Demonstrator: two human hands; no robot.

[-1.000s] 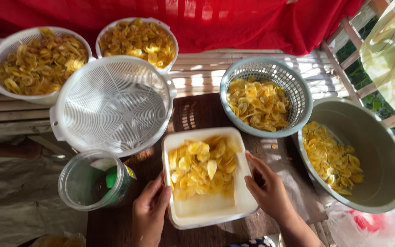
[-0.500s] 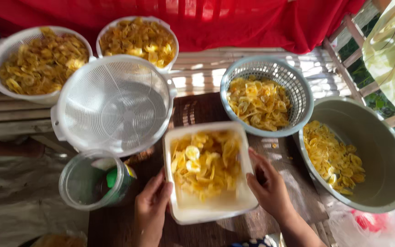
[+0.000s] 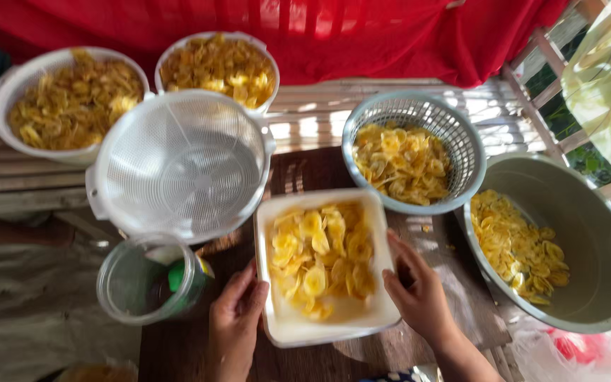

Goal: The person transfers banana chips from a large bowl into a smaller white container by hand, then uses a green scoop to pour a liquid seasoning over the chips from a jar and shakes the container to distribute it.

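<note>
A white rectangular tray (image 3: 291, 329) full of yellow banana chips (image 3: 323, 258) rests on a dark wooden board (image 3: 454, 283). My left hand (image 3: 236, 322) grips the tray's left edge and my right hand (image 3: 419, 293) grips its right edge. Both hands hold the tray from the near side, fingers curled on the rim.
An empty white colander (image 3: 182, 166) sits left of the tray, with a clear plastic jar (image 3: 146, 279) below it. A grey basket (image 3: 411, 152) and a metal basin (image 3: 574, 240) hold chips on the right. Two white bowls of chips (image 3: 72, 99) (image 3: 217, 67) stand at the back by a red cloth (image 3: 362, 35).
The tray has shifted slightly and its chips have resettled, as if shaken between both hands. My hands keep their grip on the two edges.
</note>
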